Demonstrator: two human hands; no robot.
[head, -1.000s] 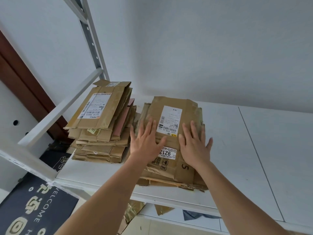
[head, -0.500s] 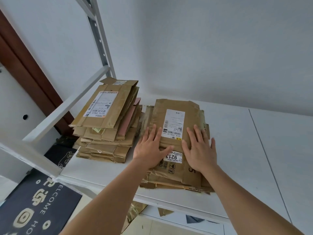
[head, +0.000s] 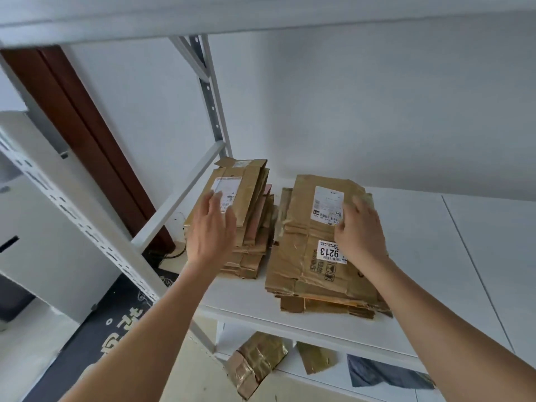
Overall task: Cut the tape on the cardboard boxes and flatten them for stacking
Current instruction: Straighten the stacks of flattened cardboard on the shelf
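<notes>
Standing by the white shelf [head: 435, 256], I see two piles of flattened boxes on it. The left pile [head: 252, 204] sits toward the shelf's left edge, near the back; the right pile [head: 307, 256] lies just beside it and reaches out to the front edge, its lowest sheets poking slightly over. The left hand [head: 210, 227] hovers over the left pile, fingers straight and spread, holding nothing; whether it touches the top sheet I cannot tell. The right hand [head: 359, 227] lies flat on the right pile's top box, fingers relaxed, beside the white label [head: 327, 204] and above the "9213" sticker [head: 330, 252]. Crumpled cardboard [head: 255, 364] lies on the shelf below.
</notes>
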